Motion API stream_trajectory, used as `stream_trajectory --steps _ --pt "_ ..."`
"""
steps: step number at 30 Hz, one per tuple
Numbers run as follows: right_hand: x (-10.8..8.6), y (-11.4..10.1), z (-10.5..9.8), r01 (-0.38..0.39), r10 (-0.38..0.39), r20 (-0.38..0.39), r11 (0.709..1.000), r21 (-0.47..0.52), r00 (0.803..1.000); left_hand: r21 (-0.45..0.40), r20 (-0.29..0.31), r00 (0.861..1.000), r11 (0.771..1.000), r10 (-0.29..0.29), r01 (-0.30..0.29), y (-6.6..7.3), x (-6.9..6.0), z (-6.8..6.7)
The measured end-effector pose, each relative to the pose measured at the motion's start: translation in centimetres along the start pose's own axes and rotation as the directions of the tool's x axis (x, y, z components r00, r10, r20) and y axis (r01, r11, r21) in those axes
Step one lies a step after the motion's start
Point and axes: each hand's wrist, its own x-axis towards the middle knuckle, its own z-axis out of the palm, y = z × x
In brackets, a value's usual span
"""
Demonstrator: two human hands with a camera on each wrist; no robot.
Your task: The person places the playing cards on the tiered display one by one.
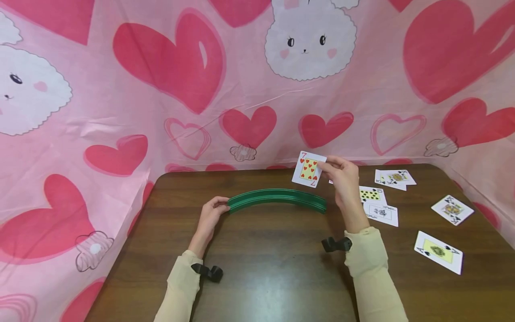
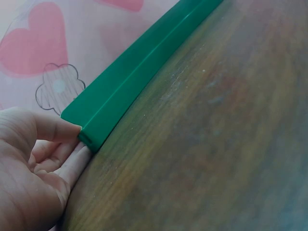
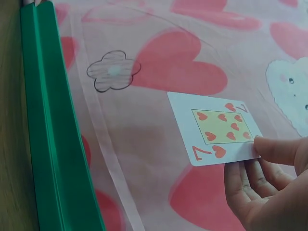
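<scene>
A green curved playing card holder (image 1: 277,195) stands on the wooden table, bowed away from me. My left hand (image 1: 210,219) pinches its left end between thumb and fingers; the left wrist view shows the holder's end (image 2: 91,134) between them. Above the holder's right end, my right hand (image 1: 345,183) holds up the seven of hearts (image 1: 309,169) by its edge, face toward me. In the right wrist view, the thumb lies over one corner of the seven of hearts (image 3: 219,130), with the fingers behind it. No card shows in the holder.
To the right lie a black ten (image 1: 371,195), a joker (image 1: 381,214), a king (image 1: 398,177) overlapping another card, a second king (image 1: 452,209) and an ace of spades (image 1: 438,252). A pink heart-patterned cloth (image 1: 249,53) hangs behind the table (image 1: 265,268).
</scene>
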Motion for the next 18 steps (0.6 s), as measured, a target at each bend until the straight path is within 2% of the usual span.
stream_trajectory --steps 2,5,6,10,14,18 --pt "0.8 1.1 -0.2 0.012 -0.013 0.018 0.999 0.033 1.0 0.004 -0.004 1.0 1.0 -0.001 0.001 -0.1 0.0 0.1" --pt "1.0 1.3 0.3 0.011 -0.012 0.013 0.999 0.034 1.0 0.009 -0.006 1.0 1.0 -0.002 0.002 -0.2 0.1 0.2" --pt "0.5 0.5 0.9 -0.005 0.005 -0.015 1.0 0.0 1.0 0.008 -0.006 1.0 1.0 -0.001 0.001 -0.2 0.1 0.3" --pt "-0.6 -1.3 2.3 -0.039 0.038 -0.042 0.999 -0.027 0.998 -0.001 -0.001 1.0 1.0 -0.009 0.009 0.5 -0.2 0.3" --pt "-0.7 -1.4 2.6 -0.043 0.043 -0.027 0.999 -0.015 0.999 0.011 -0.003 1.0 1.0 -0.018 0.018 0.5 -0.2 0.2" --pt "-0.4 -1.0 2.7 -0.039 0.039 -0.026 0.999 -0.01 0.999 0.019 -0.016 1.0 1.0 -0.015 0.015 0.0 0.1 0.1"
